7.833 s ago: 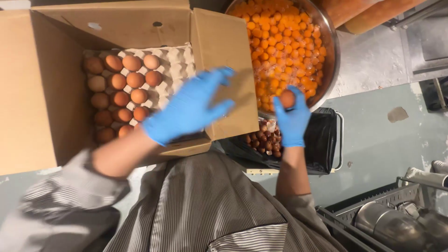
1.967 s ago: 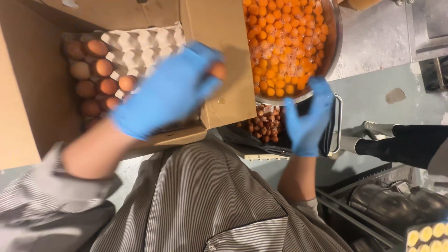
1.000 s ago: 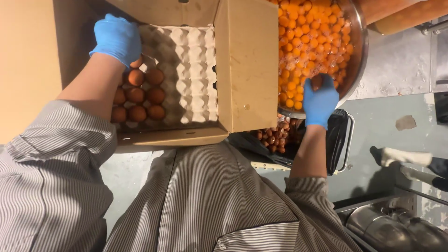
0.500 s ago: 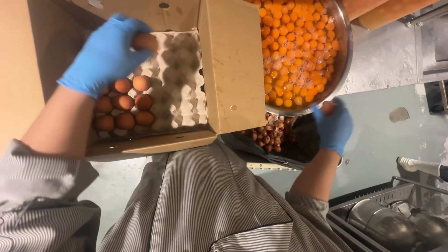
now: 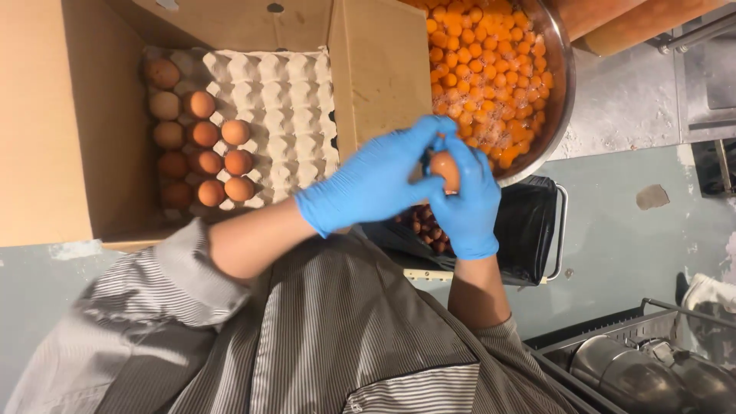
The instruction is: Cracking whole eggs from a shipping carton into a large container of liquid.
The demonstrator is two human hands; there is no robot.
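Both my hands wear blue gloves and meet on one brown egg (image 5: 445, 169) at the near rim of a big metal bowl (image 5: 558, 92) full of orange yolks (image 5: 483, 69). My left hand (image 5: 376, 184) wraps the egg from the left, my right hand (image 5: 469, 201) from the right and below. To the left, an open cardboard box (image 5: 69, 130) holds a grey egg tray (image 5: 284, 115) with several brown eggs (image 5: 205, 135) in its left columns.
Below the bowl, a bin lined with a black bag (image 5: 529, 230) holds broken eggshells (image 5: 425, 226). Metal pots (image 5: 652, 376) sit in a rack at the lower right. A grey floor (image 5: 636, 253) shows on the right.
My left hand left the egg tray with an egg and came right to the bowl's rim. My right hand rose from the bin to join it on the egg.
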